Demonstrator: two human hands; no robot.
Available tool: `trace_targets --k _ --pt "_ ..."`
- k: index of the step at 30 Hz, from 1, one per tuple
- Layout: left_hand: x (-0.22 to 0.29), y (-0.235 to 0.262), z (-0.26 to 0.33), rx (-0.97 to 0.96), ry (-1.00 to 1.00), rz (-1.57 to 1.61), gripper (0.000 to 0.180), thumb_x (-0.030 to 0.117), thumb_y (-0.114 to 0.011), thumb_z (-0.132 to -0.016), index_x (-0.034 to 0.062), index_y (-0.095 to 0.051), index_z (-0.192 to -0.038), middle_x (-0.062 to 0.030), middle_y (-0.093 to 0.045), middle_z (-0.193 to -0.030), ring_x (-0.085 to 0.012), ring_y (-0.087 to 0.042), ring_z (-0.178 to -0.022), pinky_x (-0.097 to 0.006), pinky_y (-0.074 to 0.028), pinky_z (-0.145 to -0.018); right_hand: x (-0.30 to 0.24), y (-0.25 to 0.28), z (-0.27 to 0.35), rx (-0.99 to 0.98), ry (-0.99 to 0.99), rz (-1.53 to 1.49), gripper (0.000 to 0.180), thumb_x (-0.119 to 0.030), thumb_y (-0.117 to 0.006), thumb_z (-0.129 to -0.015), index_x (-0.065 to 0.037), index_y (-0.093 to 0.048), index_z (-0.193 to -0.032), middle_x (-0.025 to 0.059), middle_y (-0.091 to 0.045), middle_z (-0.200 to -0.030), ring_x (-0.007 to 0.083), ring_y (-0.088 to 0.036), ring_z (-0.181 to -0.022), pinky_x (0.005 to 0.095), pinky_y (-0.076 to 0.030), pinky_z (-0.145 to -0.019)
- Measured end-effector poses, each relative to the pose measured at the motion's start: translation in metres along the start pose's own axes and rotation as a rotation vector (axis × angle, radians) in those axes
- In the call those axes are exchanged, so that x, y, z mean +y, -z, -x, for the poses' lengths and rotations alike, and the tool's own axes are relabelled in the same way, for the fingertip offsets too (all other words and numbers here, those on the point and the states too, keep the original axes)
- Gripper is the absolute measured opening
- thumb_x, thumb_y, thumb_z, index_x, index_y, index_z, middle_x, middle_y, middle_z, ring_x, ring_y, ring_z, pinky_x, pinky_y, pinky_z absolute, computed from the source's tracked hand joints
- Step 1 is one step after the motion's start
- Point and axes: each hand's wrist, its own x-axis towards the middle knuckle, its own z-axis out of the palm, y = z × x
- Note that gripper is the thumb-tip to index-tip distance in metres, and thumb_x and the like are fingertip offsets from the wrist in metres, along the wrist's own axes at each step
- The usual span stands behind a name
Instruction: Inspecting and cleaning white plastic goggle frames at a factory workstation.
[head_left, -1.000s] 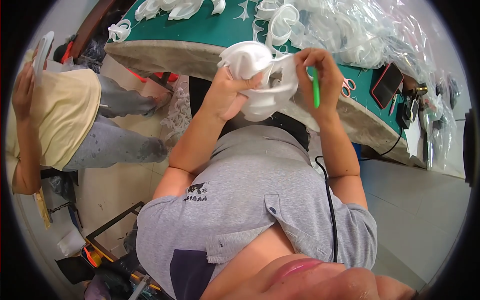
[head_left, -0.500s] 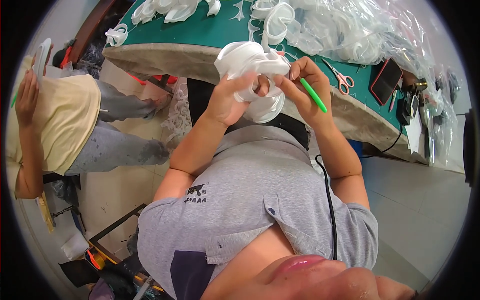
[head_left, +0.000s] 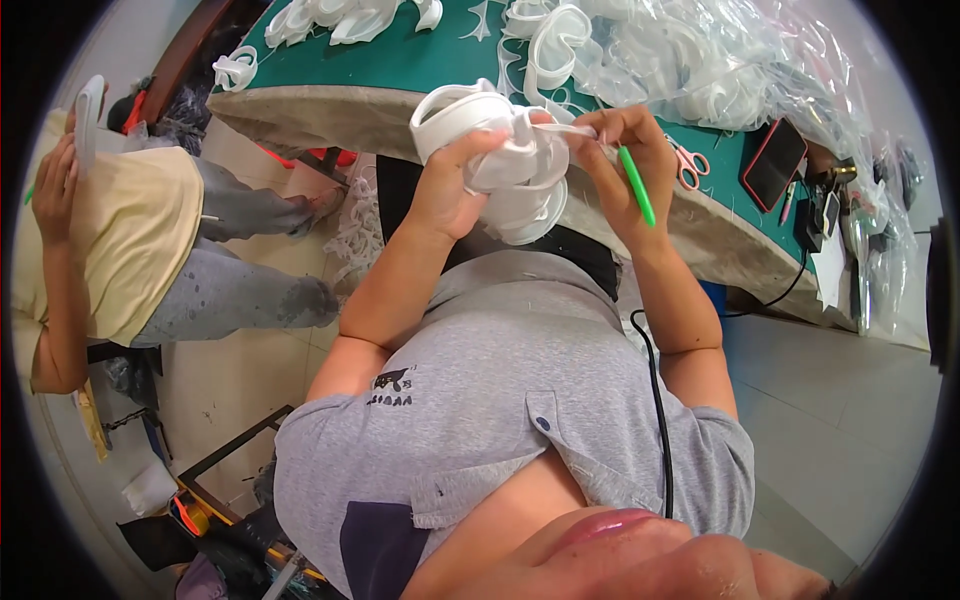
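One white piece (head_left: 517, 178), at 12 o'clock from person's grey shirt (head_left: 520, 340), before green table (head_left: 420, 62). Left hand (head_left: 453, 190) grasps it, thumb on top. Right hand (head_left: 632, 160) pinches one thin white strip (head_left: 566, 129) running to piece, also carries one green tool (head_left: 636, 187). From right hand: one scissors (head_left: 684, 157), one phone (head_left: 773, 165) at 3 o'clock. From piece: one co-worker (head_left: 140, 230) at 9.

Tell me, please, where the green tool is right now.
In the head view, right of centre, the green tool is in the right hand, between the white piece and the pink-handled scissors.
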Motion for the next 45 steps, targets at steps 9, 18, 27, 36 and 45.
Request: trace_targets --k 9,18,27,36,45 --pt "0.005 0.008 0.003 -0.076 0.245 0.319 0.037 0.026 -0.057 -0.088 0.0007 -0.054 -0.115 -0.0108 -0.062 -0.108 -0.0226 -0.061 -0.097 -0.038 -0.050 -0.083 -0.018 -0.007 0.013 -0.106 0.795 0.513 0.032 0.013 -0.069 -0.071 -0.004 -0.044 -0.080 0.0169 -0.066 -0.081 0.0236 -0.060 -0.065 0.0304 -0.050 -0.060" --pt "0.006 0.004 0.009 -0.124 0.348 0.155 0.041 0.002 -0.067 -0.075 0.0024 -0.054 -0.115 -0.0097 -0.061 -0.109 -0.0215 -0.059 -0.102 -0.037 -0.049 -0.089 -0.013 0.048 -0.004 0.034 0.170 0.231 0.031 -0.030 -0.056 -0.093 0.001 -0.053 -0.096 0.0196 -0.063 -0.101 0.0233 -0.060 -0.095 0.0345 -0.043 -0.089" --pt "0.000 -0.008 0.017 0.056 0.148 -0.080 0.038 0.007 -0.071 -0.080 0.0114 -0.056 -0.115 -0.0015 -0.061 -0.108 -0.0165 -0.057 -0.104 -0.033 -0.046 -0.086 -0.008 0.137 0.011 -0.104 -0.173 1.131 0.030 0.009 -0.048 -0.078 -0.002 -0.059 -0.104 0.0154 -0.058 -0.095 0.0321 -0.058 -0.086 0.0337 -0.045 -0.075" --pt "-0.005 -0.011 0.026 -0.006 0.009 -0.202 0.026 0.006 -0.067 -0.084 0.0117 -0.056 -0.107 -0.0015 -0.062 -0.102 -0.0139 -0.058 -0.098 -0.030 -0.046 -0.082 -0.003 0.155 0.009 -0.332 -0.274 1.185 0.041 0.003 -0.061 -0.072 -0.003 -0.059 -0.113 0.0155 -0.057 -0.093 0.0324 -0.058 -0.086 0.0379 -0.045 -0.077" --pt "0.005 -0.014 0.026 -0.123 -0.032 -0.225 0.023 0.002 -0.063 -0.085 0.0063 -0.054 -0.105 -0.0203 -0.064 -0.106 -0.0222 -0.061 -0.103 -0.031 -0.050 -0.085 -0.030 0.135 0.004 -0.360 -0.186 1.295 0.029 0.003 -0.062 -0.072 -0.004 -0.058 -0.099 0.0114 -0.060 -0.087 0.0280 -0.059 -0.075 0.0348 -0.047 -0.069"
